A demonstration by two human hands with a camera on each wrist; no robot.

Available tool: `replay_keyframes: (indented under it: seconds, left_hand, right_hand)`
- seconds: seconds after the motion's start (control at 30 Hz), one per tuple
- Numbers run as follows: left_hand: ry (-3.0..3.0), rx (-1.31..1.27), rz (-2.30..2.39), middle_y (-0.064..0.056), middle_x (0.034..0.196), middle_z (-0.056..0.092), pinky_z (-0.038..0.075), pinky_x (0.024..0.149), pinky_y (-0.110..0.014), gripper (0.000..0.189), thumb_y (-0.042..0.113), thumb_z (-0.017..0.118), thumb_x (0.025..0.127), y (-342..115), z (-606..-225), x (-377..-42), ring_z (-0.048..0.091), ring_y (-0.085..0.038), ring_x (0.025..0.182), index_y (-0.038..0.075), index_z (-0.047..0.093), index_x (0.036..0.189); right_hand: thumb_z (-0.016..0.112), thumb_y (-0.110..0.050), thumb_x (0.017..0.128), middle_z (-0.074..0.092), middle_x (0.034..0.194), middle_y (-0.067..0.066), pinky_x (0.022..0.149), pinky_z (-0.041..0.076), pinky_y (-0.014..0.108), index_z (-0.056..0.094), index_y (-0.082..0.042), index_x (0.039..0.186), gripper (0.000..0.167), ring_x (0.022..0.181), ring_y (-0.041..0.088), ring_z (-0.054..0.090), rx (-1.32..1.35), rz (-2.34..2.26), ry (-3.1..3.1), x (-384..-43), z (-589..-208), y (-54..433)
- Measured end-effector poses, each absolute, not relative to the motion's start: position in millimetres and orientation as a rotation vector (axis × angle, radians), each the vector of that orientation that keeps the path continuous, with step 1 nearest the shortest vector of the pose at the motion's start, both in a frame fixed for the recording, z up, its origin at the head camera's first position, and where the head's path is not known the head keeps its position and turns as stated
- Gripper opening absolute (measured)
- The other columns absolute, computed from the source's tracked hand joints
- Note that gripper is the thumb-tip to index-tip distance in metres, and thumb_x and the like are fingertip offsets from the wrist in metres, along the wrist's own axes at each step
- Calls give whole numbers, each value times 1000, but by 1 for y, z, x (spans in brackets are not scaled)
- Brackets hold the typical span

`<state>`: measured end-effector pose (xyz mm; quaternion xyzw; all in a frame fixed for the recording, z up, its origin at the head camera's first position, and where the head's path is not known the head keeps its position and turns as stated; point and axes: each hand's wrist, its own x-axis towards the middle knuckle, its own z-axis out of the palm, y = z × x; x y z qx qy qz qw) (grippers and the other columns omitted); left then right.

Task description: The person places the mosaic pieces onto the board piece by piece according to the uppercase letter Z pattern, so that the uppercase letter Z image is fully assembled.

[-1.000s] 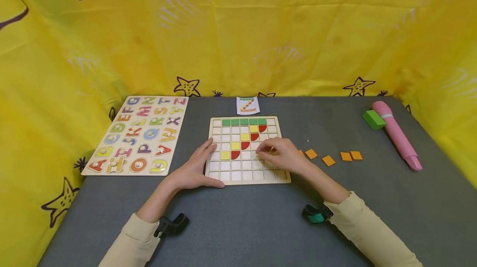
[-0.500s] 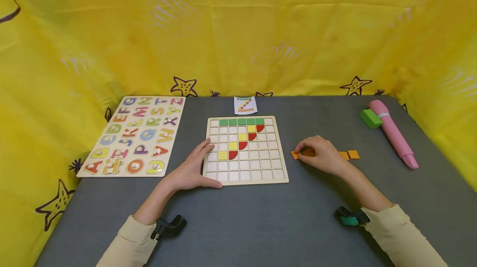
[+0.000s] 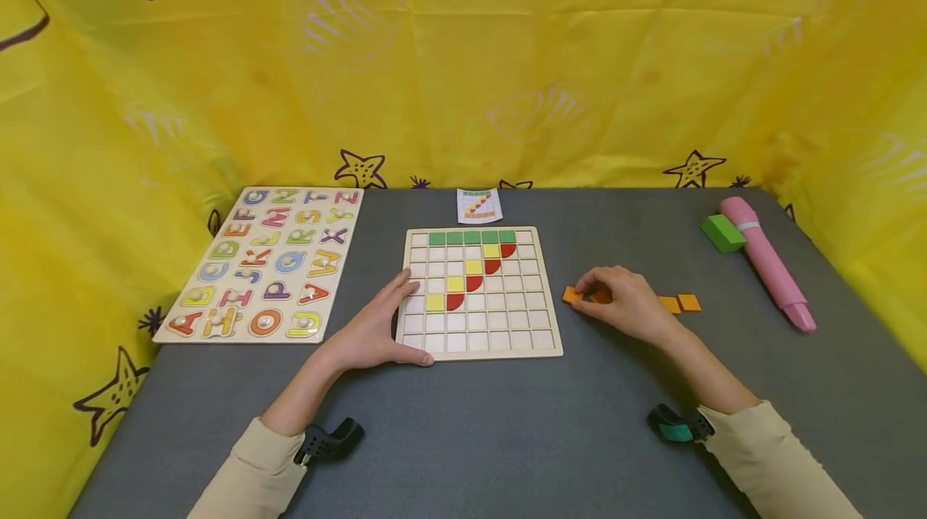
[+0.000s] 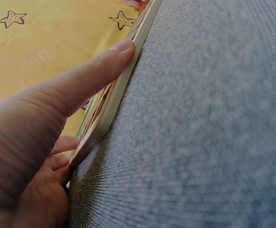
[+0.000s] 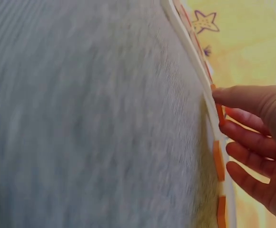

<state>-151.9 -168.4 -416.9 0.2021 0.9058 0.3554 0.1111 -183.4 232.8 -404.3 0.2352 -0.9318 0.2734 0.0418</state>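
A wooden grid board (image 3: 500, 302) lies on the table with green squares (image 3: 472, 237) along its far row. Yellow squares (image 3: 455, 284) and red quarter-round tiles (image 3: 474, 283) step diagonally below them. My left hand (image 3: 372, 326) rests at the board's near left corner, thumb on the front edge, fingers along the left side. To the right of the board, my right hand (image 3: 623, 302) pinches an orange square tile (image 3: 570, 294) between thumb and fingertips. The right wrist view shows that tile on edge, with another orange tile (image 5: 218, 160) beside it. Part of the orange group is hidden under the hand.
A wooden alphabet puzzle (image 3: 261, 265) lies at left. Behind the grid board is a small pattern card (image 3: 479, 206). A green block (image 3: 723, 233) touches a large pink marker (image 3: 768, 265) at right. Yellow cloth (image 3: 463, 84) hangs around the table (image 3: 471, 438).
My right hand has left the board, moved right to the orange tiles and now pinches one near the board's right edge. The left hand has stayed at the board's corner.
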Motion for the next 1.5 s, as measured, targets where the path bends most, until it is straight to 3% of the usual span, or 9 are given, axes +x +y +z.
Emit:
replay_keyframes:
  seconds: [0.3, 0.67, 1.03, 1.5]
  left_hand:
    - [2684, 598, 1047, -10, 161, 10, 29, 109, -52, 116, 51, 89, 62, -168, -417, -152, 21, -31, 144, 6, 31, 151]
    - [2658, 616, 1056, -11, 161, 7, 28, 110, -53, 114, 52, 88, 64, -169, -418, -153, 18, -31, 144, 5, 31, 150]
    - [2646, 616, 1059, -11, 162, 7, 24, 111, -54, 112, 51, 87, 65, -170, -416, -152, 12, -31, 146, 4, 31, 150]
    - [2651, 637, 1071, -11, 163, 7, 19, 112, -58, 110, 51, 87, 66, -172, -418, -152, 7, -38, 146, 4, 33, 150]
  right_hand:
    - [82, -25, 80, 66, 90, -2, 75, 49, 35, 70, -16, 91, 19, 81, 19, 57, 704, 1101, -2871, -183, -398, 196]
    - [84, -21, 78, 66, 84, -5, 76, 52, 32, 70, -16, 86, 16, 82, 17, 59, 971, 1302, -2794, -183, -398, 127]
    - [82, -22, 81, 65, 81, -3, 72, 45, 27, 70, -16, 84, 14, 77, 14, 54, 1214, 1031, -2749, -176, -401, 74]
    - [78, -20, 83, 67, 86, -6, 84, 45, 31, 72, -14, 88, 10, 86, 12, 57, 1244, 926, -2769, -174, -402, 58]
